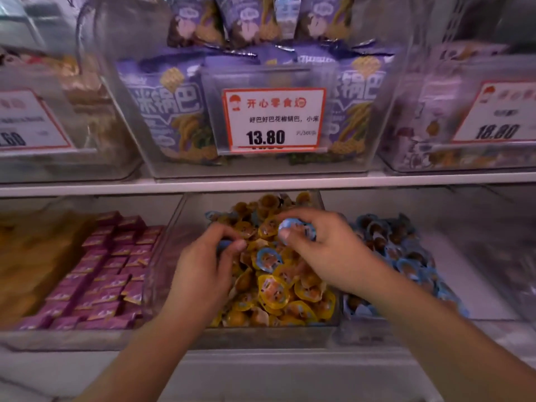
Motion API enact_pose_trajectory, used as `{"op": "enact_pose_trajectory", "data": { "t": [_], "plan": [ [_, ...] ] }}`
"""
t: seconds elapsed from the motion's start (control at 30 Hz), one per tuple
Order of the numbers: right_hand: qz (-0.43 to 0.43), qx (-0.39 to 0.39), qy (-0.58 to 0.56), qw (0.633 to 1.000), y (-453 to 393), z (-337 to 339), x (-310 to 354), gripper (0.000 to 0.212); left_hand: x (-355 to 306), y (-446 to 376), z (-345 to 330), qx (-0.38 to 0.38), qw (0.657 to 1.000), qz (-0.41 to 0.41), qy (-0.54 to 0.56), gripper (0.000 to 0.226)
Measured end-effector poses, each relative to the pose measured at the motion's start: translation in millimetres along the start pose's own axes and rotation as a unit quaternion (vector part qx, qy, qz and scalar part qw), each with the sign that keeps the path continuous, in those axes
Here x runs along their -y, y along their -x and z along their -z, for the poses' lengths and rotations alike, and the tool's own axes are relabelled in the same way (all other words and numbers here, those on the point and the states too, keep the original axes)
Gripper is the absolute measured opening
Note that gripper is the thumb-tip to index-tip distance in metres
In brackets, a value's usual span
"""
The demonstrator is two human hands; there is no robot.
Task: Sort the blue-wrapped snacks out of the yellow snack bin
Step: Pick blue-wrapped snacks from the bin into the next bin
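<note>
Hands work over the yellow snack bin (329, 320). Left hand (203, 265) pinches a blue-wrapped snack (224, 244) at its fingertips; right hand (324, 248) grips another blue snack (295, 229) between thumb and fingers. A third blue piece (268, 259) lies on the yellow pile between them.

In the upper centre of the frame, a red-bordered price tag (274, 120) on the clear bin reads "开心零食", "好巴好巴花椒锅巴,小米" and "13.80". The purple bags (165, 111) behind show "米锅巴". At upper right, a blurred tag (503, 113) reads "18.80".
</note>
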State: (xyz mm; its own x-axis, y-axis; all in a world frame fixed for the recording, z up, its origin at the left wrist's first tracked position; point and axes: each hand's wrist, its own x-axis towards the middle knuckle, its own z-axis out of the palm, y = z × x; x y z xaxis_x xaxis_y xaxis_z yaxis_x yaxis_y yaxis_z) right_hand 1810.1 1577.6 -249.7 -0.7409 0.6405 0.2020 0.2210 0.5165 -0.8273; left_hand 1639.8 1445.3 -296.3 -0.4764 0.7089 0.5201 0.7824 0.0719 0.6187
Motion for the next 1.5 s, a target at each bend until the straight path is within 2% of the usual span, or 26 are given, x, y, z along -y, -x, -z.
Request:
{"op": "enact_pose_trajectory", "data": {
  "t": [0.07, 0.17, 0.27, 0.37, 0.5, 0.6, 0.7, 0.77, 0.87, 0.97, 1.03, 1.13, 1.2, 1.27, 1.3, 1.33, 1.4, 1.47, 1.5],
  "plan": [
    [0.039, -0.007, 0.091, 0.995, 1, 2, -5, 0.015, -4, -4, -12, 0.032, 0.998, -0.018, -0.045, 0.018],
    [0.092, -0.097, 0.247, 0.960, -6, 10, -10, 0.025, -5, -6, -25, 0.135, 0.980, 0.009, -0.149, 0.052],
    [0.123, -0.037, 0.336, 0.933, -17, 8, -13, 0.031, -6, -8, -30, 0.170, 0.971, -0.009, -0.166, 0.048],
    [0.110, 0.049, 0.361, 0.925, -30, 3, -18, 0.040, -1, -9, -23, 0.164, 0.979, -0.010, -0.118, 0.042],
    [0.067, 0.131, 0.455, 0.878, -43, -6, -22, 0.043, 12, -9, -8, 0.135, 0.987, 0.022, -0.081, 0.040],
    [0.062, 0.156, 0.480, 0.861, -44, -9, -21, 0.047, 22, -9, 1, 0.071, 0.994, 0.069, -0.041, 0.036],
    [0.060, 0.172, 0.503, 0.845, -43, -9, -20, 0.057, 23, -12, 7, 0.017, 0.991, 0.126, 0.044, 0.016],
    [0.064, 0.155, 0.499, 0.850, -42, -11, -19, 0.047, 19, -14, 8, -0.019, 0.977, 0.167, 0.134, 0.004],
    [0.085, 0.112, 0.445, 0.885, -43, -13, -22, 0.024, 11, -17, 4, -0.059, 0.934, 0.241, 0.258, 0.009],
    [0.097, 0.092, 0.393, 0.910, -42, -8, -27, 0.025, 2, -18, -2, -0.060, 0.871, 0.310, 0.376, 0.020],
    [0.104, 0.043, 0.313, 0.943, -37, -7, -26, 0.027, -2, -17, -4, -0.041, 0.850, 0.333, 0.406, 0.021],
    [0.094, -0.042, 0.182, 0.978, -21, -8, -12, 0.030, -11, -14, -8, -0.028, 0.837, 0.343, 0.426, 0.014],
    [0.070, -0.061, 0.122, 0.988, -8, -10, 1, 0.028, -22, -12, -13, -0.034, 0.836, 0.338, 0.432, 0.012],
    [0.000, -0.061, -0.003, 0.998, 2, -19, 16, 0.024, -33, -9, -20, -0.062, 0.874, 0.306, 0.373, 0.013],
    [-0.055, -0.053, -0.097, 0.992, 7, -26, 23, 0.023, -39, -6, -23, -0.085, 0.899, 0.273, 0.333, 0.013],
    [-0.121, -0.036, -0.202, 0.971, 12, -35, 30, 0.023, -44, -3, -26, -0.105, 0.918, 0.233, 0.305, 0.013],
    [-0.229, 0.015, -0.399, 0.888, 18, -46, 43, 0.026, -53, 3, -29, -0.121, 0.940, 0.166, 0.272, 0.014],
    [-0.276, 0.054, -0.509, 0.813, 21, -45, 52, 0.033, -58, 4, -29, -0.100, 0.957, 0.130, 0.240, 0.023],
    [-0.275, 0.063, -0.532, 0.799, 23, -41, 51, 0.040, -60, 4, -29, -0.076, 0.962, 0.121, 0.234, 0.028]
  ]
}}
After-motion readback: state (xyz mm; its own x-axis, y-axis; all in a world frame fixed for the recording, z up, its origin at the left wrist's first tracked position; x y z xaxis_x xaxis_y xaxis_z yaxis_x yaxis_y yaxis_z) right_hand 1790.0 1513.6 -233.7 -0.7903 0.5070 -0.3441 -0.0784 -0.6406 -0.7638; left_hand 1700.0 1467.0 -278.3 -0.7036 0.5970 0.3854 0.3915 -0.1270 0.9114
